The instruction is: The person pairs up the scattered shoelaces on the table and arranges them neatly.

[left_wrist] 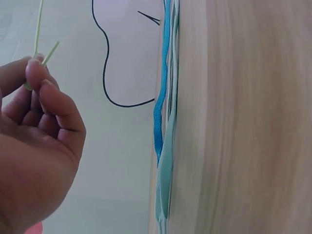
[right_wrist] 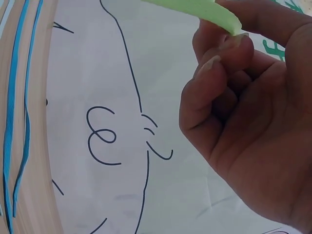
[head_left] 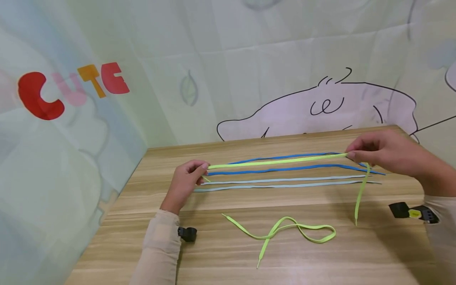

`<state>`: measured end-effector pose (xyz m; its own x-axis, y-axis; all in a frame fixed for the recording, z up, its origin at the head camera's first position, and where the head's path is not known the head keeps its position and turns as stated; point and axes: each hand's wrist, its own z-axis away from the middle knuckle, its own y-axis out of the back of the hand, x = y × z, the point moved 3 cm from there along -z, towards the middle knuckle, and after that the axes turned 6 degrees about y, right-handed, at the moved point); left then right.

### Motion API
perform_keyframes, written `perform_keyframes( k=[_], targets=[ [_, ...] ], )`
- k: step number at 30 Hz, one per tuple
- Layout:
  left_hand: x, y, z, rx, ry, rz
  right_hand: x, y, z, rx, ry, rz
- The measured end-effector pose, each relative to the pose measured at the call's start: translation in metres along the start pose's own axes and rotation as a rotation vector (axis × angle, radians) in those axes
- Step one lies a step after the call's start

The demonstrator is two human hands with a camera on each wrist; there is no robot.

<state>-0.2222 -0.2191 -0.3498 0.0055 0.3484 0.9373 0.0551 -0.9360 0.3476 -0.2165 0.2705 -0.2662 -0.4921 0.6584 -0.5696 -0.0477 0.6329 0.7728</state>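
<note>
A yellow-green shoelace (head_left: 278, 162) is stretched straight between my two hands, above the table. My left hand (head_left: 187, 178) pinches it near one end, and a short tip sticks out past the fingers in the left wrist view. Between thumb and fingertips my right hand (head_left: 386, 152) pinches the lace farther along; its free end hangs down below that hand. Beneath and around the taut lace lie blue shoelaces (head_left: 285, 170) and pale blue shoelaces (head_left: 285, 186), running side by side across the table. A second yellow-green shoelace (head_left: 317, 227) lies loosely looped nearer the front.
The wooden table (head_left: 149, 245) meets a printed curtain (head_left: 178, 59) at its back and left edges. A dark wrist camera (head_left: 187, 234) is strapped to the left sleeve, and another wrist camera (head_left: 415, 213) sits on the right one.
</note>
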Motion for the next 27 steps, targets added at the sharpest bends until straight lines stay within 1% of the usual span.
perform_keyframes(
  k=[6, 13, 17, 21, 27],
  targets=[
    [-0.002, 0.007, 0.0, -0.022, 0.034, -0.004, 0.007, 0.003, 0.001, -0.041, 0.013, -0.007],
    [-0.006, 0.012, -0.001, -0.032, 0.073, -0.016, 0.015, 0.006, 0.004, -0.094, -0.043, -0.011],
    [-0.01, 0.015, -0.002, -0.055, 0.09, -0.042, 0.018, 0.009, 0.005, -0.124, -0.069, -0.006],
    [-0.011, 0.016, -0.002, -0.077, 0.099, -0.055, 0.022, 0.009, 0.005, -0.137, -0.072, -0.017],
    [-0.012, 0.017, 0.0, -0.085, 0.119, -0.055, 0.023, 0.009, 0.005, -0.143, -0.087, -0.026]
  ],
)
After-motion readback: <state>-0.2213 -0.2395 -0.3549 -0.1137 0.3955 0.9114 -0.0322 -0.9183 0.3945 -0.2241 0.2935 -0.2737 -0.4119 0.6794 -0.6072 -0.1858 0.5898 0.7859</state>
